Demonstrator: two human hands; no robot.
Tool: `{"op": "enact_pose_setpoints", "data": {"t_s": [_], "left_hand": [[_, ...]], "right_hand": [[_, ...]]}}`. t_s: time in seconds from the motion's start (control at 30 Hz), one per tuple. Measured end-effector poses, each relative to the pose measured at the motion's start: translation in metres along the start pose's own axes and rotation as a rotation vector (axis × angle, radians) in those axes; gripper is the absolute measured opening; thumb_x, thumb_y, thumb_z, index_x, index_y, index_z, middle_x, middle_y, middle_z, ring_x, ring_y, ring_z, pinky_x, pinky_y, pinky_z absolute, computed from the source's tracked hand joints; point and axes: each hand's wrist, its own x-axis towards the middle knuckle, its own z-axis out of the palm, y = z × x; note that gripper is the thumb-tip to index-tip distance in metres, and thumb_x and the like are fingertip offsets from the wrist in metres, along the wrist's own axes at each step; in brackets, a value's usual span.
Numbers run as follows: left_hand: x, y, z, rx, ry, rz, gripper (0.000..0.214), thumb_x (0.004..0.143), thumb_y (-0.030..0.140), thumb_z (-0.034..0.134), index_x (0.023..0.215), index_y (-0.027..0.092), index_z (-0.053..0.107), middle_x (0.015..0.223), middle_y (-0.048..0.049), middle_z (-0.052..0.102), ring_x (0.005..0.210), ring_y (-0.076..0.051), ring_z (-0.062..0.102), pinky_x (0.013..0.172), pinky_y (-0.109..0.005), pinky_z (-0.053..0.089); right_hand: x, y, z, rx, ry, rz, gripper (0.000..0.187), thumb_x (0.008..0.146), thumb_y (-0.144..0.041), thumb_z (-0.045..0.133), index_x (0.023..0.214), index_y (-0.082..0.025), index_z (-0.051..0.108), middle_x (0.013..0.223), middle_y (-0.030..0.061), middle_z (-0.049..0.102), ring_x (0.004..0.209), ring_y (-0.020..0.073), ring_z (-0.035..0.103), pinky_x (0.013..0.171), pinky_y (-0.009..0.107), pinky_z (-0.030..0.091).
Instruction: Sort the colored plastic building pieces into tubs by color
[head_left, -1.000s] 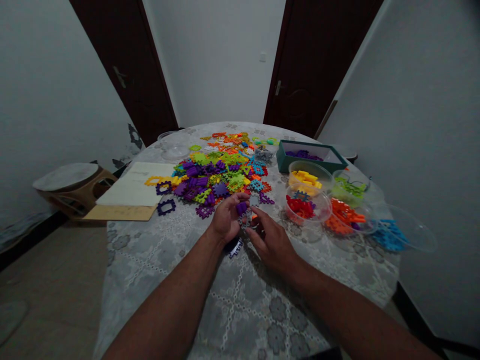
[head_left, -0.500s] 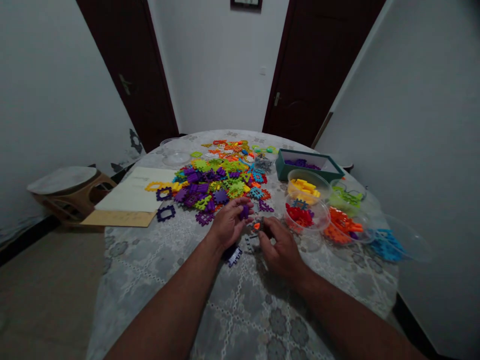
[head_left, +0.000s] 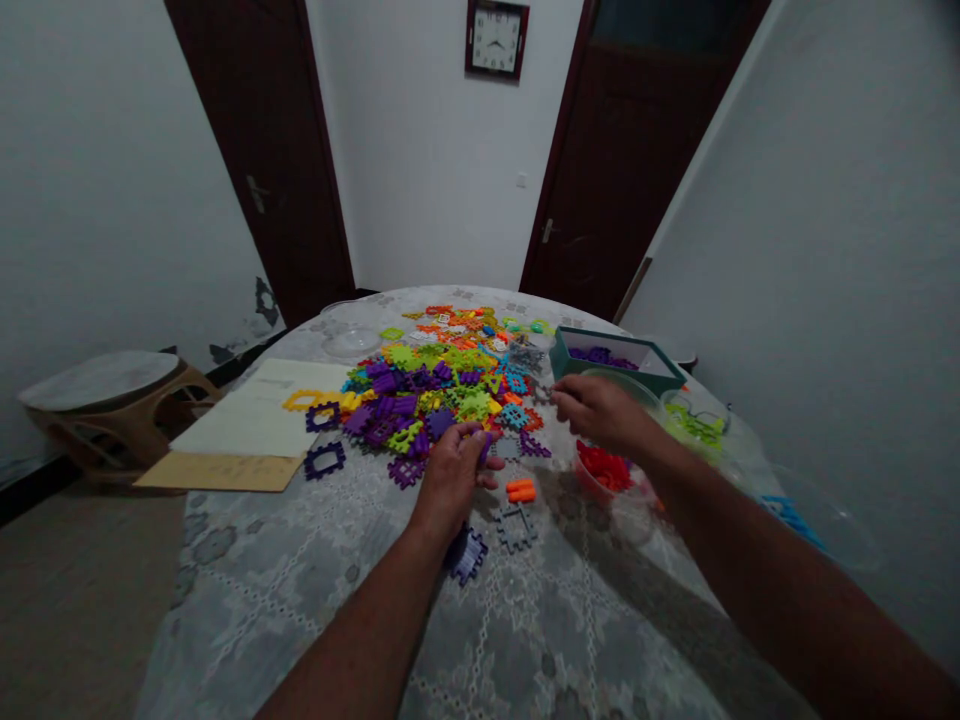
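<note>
My left hand [head_left: 454,472] is closed around a small purple plastic piece [head_left: 486,448], just in front of the heap of toothed building pieces [head_left: 420,385]. My right hand [head_left: 600,408] reaches over the clear bowls on the right, fingertips pinched; a greyish bit shows at them, too small to name. On the cloth between the arms lie an orange piece [head_left: 520,491], a grey toothed frame [head_left: 516,528] and a dark purple toothed piece [head_left: 468,556]. Below the right hand, red pieces [head_left: 603,466] sit in a clear bowl, partly covered by the arm.
A green box [head_left: 616,358] with purple pieces stands at the back right. Green pieces [head_left: 694,428] and blue pieces [head_left: 793,522] lie in clear containers farther right. White paper [head_left: 251,405] and brown card [head_left: 221,472] lie left, near purple frames [head_left: 324,459].
My right hand has moved up and right, away from the left hand to above the bowls. The orange piece now lies uncovered on the cloth. The view has tilted up.
</note>
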Motion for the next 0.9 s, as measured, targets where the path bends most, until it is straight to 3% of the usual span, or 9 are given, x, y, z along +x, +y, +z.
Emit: {"op": "enact_pose_setpoints", "data": {"t_s": [0.07, 0.2, 0.27, 0.37, 0.5, 0.6, 0.7, 0.8, 0.9], "left_hand": [[-0.002, 0.002, 0.000, 0.070, 0.003, 0.017, 0.036, 0.090, 0.044, 0.070, 0.114, 0.018, 0.062, 0.107, -0.0122, 0.077, 0.058, -0.014, 0.068, 0.040, -0.021, 0.046], [-0.002, 0.002, -0.002, 0.164, -0.011, 0.039, 0.036, 0.091, 0.049, 0.068, 0.107, 0.017, 0.064, 0.084, -0.0064, 0.076, 0.040, -0.009, 0.052, 0.038, -0.021, 0.037], [-0.001, 0.000, -0.004, 0.195, -0.004, 0.061, 0.037, 0.090, 0.049, 0.068, 0.109, 0.017, 0.065, 0.074, -0.0039, 0.074, 0.041, -0.010, 0.052, 0.041, -0.021, 0.038], [0.003, -0.004, -0.007, 0.227, 0.010, 0.091, 0.043, 0.091, 0.045, 0.068, 0.123, 0.017, 0.066, 0.068, -0.0020, 0.071, 0.047, -0.013, 0.059, 0.048, -0.023, 0.045], [0.006, -0.008, -0.009, 0.213, 0.005, 0.071, 0.047, 0.091, 0.037, 0.068, 0.135, 0.020, 0.065, 0.075, -0.0040, 0.075, 0.060, -0.018, 0.070, 0.058, -0.027, 0.054], [0.005, -0.007, -0.007, 0.156, -0.010, 0.065, 0.039, 0.088, 0.033, 0.072, 0.124, 0.019, 0.070, 0.077, -0.0059, 0.076, 0.064, -0.019, 0.072, 0.063, -0.029, 0.057], [0.002, -0.002, -0.003, 0.083, -0.022, 0.065, 0.030, 0.082, 0.032, 0.079, 0.107, 0.017, 0.073, 0.079, -0.0070, 0.075, 0.067, -0.019, 0.072, 0.066, -0.030, 0.059], [-0.002, 0.004, 0.001, 0.078, -0.065, 0.071, 0.031, 0.078, 0.036, 0.083, 0.102, 0.018, 0.073, 0.080, -0.0058, 0.076, 0.070, -0.020, 0.073, 0.070, -0.032, 0.060], [-0.006, 0.008, 0.002, 0.133, -0.115, 0.077, 0.034, 0.078, 0.040, 0.084, 0.102, 0.018, 0.074, 0.081, -0.0049, 0.076, 0.072, -0.021, 0.074, 0.073, -0.033, 0.060]], "right_hand": [[0.049, 0.017, -0.007, -0.041, 0.067, 0.161, 0.019, 0.099, -0.024, 0.058, 0.087, -0.016, 0.071, 0.075, 0.0036, 0.073, 0.057, 0.0111, 0.061, 0.055, 0.021, 0.040], [0.127, 0.042, -0.012, -0.036, 0.177, 0.295, 0.023, 0.100, -0.023, 0.057, 0.090, -0.008, 0.073, 0.077, 0.0098, 0.074, 0.057, 0.0112, 0.062, 0.057, 0.021, 0.043], [0.150, 0.049, -0.012, -0.005, 0.209, 0.337, 0.023, 0.100, -0.023, 0.058, 0.104, -0.006, 0.073, 0.084, 0.0119, 0.076, 0.058, 0.0115, 0.064, 0.058, 0.020, 0.046], [0.162, 0.054, -0.009, 0.033, 0.229, 0.363, 0.034, 0.098, -0.019, 0.059, 0.128, -0.006, 0.066, 0.093, 0.0140, 0.077, 0.060, 0.0125, 0.067, 0.058, 0.020, 0.050], [0.145, 0.049, -0.001, 0.067, 0.176, 0.300, 0.036, 0.096, -0.013, 0.056, 0.129, -0.009, 0.068, 0.099, 0.0135, 0.078, 0.066, 0.0126, 0.070, 0.057, 0.018, 0.049], [0.114, 0.034, 0.006, 0.097, 0.086, 0.244, 0.027, 0.095, -0.015, 0.057, 0.117, -0.012, 0.074, 0.089, 0.0087, 0.078, 0.064, 0.0128, 0.069, 0.055, 0.018, 0.049], [0.075, 0.013, 0.015, 0.177, -0.090, 0.154, 0.020, 0.095, -0.022, 0.062, 0.108, -0.016, 0.076, 0.082, 0.0049, 0.076, 0.063, 0.0140, 0.068, 0.053, 0.019, 0.051], [0.036, -0.007, 0.024, 0.330, -0.318, -0.006, 0.024, 0.097, -0.033, 0.064, 0.113, -0.019, 0.074, 0.080, 0.0017, 0.074, 0.064, 0.0141, 0.068, 0.054, 0.021, 0.052], [0.007, -0.018, 0.032, 0.403, -0.390, -0.077, 0.023, 0.097, -0.036, 0.063, 0.110, -0.020, 0.074, 0.078, -0.0004, 0.072, 0.065, 0.0126, 0.066, 0.056, 0.021, 0.052]]}}
